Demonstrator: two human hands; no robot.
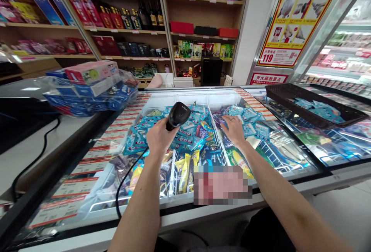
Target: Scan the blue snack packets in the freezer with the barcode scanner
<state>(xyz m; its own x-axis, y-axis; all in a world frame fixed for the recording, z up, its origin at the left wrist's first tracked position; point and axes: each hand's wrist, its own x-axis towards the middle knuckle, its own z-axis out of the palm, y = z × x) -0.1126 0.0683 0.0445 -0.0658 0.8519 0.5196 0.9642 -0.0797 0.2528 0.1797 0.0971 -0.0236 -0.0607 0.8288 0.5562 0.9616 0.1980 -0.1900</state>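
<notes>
Left hand (158,138), centre of frame: fingers clamped around the handle of a black scanner (180,113), head tilted toward upper right, above a pile of blue packets (185,138). Right hand (234,130), right of centre: fingers slightly apart, just beside more blue packets; contact cannot be told. Freezer (179,221) spans lower frame. Brown tray (282,99) with blue packets, right edge.

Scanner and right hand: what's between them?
Head view, from scanner to right hand: teal packets, a white wire divider, then some purple packaging.
</notes>
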